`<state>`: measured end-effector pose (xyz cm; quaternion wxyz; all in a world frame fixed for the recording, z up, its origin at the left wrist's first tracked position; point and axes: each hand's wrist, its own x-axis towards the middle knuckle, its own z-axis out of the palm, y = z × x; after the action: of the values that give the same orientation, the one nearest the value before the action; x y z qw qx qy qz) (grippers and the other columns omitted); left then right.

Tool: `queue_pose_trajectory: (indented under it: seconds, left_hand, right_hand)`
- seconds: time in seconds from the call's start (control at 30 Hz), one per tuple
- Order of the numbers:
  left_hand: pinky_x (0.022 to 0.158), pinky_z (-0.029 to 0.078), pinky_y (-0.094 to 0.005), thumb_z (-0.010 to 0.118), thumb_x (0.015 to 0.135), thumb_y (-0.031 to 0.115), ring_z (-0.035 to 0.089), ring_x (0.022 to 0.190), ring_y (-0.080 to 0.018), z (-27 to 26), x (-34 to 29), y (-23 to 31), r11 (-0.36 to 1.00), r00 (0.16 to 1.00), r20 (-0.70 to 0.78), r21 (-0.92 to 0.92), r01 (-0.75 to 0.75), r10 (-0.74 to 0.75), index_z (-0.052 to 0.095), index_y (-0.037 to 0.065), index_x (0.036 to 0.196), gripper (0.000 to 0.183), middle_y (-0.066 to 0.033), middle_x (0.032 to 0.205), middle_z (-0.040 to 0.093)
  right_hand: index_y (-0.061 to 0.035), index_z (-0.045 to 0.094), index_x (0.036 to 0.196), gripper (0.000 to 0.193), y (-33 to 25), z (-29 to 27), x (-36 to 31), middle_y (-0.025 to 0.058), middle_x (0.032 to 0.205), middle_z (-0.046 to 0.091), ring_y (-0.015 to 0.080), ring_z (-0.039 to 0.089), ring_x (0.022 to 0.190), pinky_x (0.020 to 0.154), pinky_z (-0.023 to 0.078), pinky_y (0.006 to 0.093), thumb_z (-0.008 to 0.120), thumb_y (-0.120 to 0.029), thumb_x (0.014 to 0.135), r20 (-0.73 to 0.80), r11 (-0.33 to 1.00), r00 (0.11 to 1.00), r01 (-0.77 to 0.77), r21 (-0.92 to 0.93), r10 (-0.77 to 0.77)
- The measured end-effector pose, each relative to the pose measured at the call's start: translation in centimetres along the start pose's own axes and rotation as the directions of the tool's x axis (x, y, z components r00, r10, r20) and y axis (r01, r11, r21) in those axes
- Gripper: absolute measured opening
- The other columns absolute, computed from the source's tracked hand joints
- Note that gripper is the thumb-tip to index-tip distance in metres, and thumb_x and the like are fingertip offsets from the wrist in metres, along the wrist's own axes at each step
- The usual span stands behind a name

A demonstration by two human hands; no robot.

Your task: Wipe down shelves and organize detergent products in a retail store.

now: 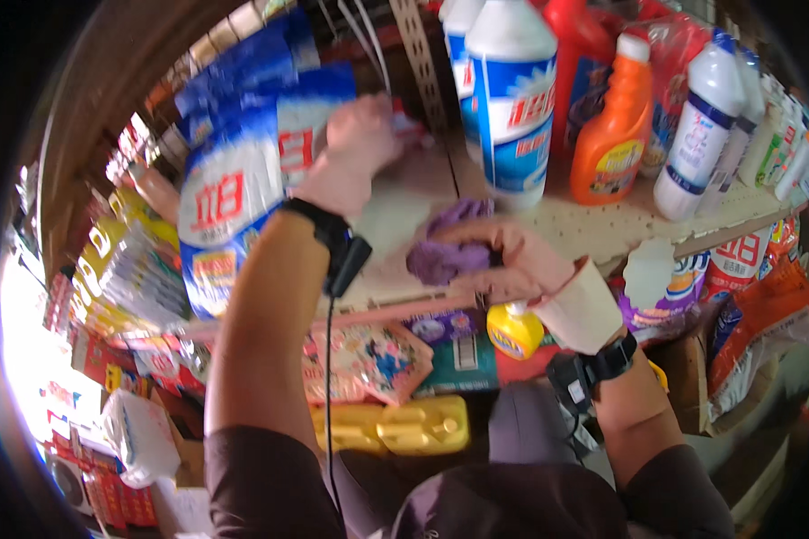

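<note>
My right hand point(521, 260), in a pale thin glove with a loose cuff, grips a crumpled purple cloth point(454, 251) over the front of the shelf board point(377, 256). Further back on the left, my left hand point(360, 139) reaches beside large blue-and-white bags point(220, 202) of what looks like washing powder. Its fingers are blurred, and something reddish and blue shows just past them; whether it is held is unclear. Right of the cloth stands a blue-and-white bottle point(517, 117), upright, with an orange bottle point(611, 126) beside it.
White bottles point(706, 126) and a red bottle point(575, 63) line the shelf to the right. A perforated metal upright point(420, 58) rises behind. Below the board are a yellow bottle point(515, 331), a floral pack point(377, 359) and yellow jugs point(422, 425). A black cable point(329, 404) hangs from my left wrist.
</note>
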<state>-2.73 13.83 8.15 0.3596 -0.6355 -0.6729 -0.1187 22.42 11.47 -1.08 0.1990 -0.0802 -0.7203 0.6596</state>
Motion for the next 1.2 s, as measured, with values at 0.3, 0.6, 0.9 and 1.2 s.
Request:
queue_pose_trajectory:
  seconds: [0.3,0.6,0.9,1.2]
  left_hand:
    - [0.073,0.051,-0.0414,0.069,0.079,0.038,0.064,0.085,-0.0380,-3.0,-1.6,2.2,0.997,0.951,0.306,-0.055,0.063,-0.043,0.062,-0.003,0.101,0.047,-0.0222,0.085,0.066]
    - [0.094,0.046,-0.0402,0.070,0.080,0.034,0.059,0.110,-0.0341,-8.0,-8.6,3.2,0.901,0.937,-0.229,-0.405,0.156,-0.265,0.057,0.007,0.122,0.052,-0.0243,0.118,0.060]
    - [0.064,0.052,-0.0338,0.073,0.076,0.004,0.067,0.076,-0.0258,-3.8,-33.4,6.1,0.506,0.825,0.245,-0.690,0.517,-0.509,0.064,0.000,0.090,0.017,-0.0158,0.089,0.068]
    - [0.076,0.049,-0.0364,0.066,0.087,0.023,0.060,0.087,-0.0250,7.8,-42.4,3.3,-0.164,0.208,0.475,-0.627,0.762,-0.855,0.058,-0.002,0.109,0.034,-0.0151,0.099,0.062]
  right_hand:
    - [0.0025,0.056,0.121,0.046,-1.0,0.4,0.1,0.0045,0.107,0.064,0.0099,0.059,0.095,0.083,0.050,0.0248,0.073,-0.005,0.079,0.006,0.985,0.988,0.153,-0.079,-0.153]
    - [0.0013,0.059,0.119,0.045,-1.2,1.2,0.0,0.0068,0.104,0.066,0.0129,0.061,0.095,0.085,0.050,0.0258,0.072,0.000,0.077,-0.092,0.996,0.994,0.050,-0.075,-0.057]
    - [-0.0068,0.062,0.119,0.052,0.1,0.5,0.2,0.0077,0.115,0.065,0.0155,0.060,0.104,0.096,0.047,0.0287,0.081,-0.012,0.070,-0.094,0.962,0.971,0.199,-0.189,-0.220]
    - [-0.0043,0.059,0.124,0.055,-1.4,0.4,0.1,0.0076,0.124,0.059,0.0163,0.055,0.113,0.100,0.042,0.0301,0.079,-0.009,0.073,-0.040,0.934,0.991,0.106,-0.340,-0.127]
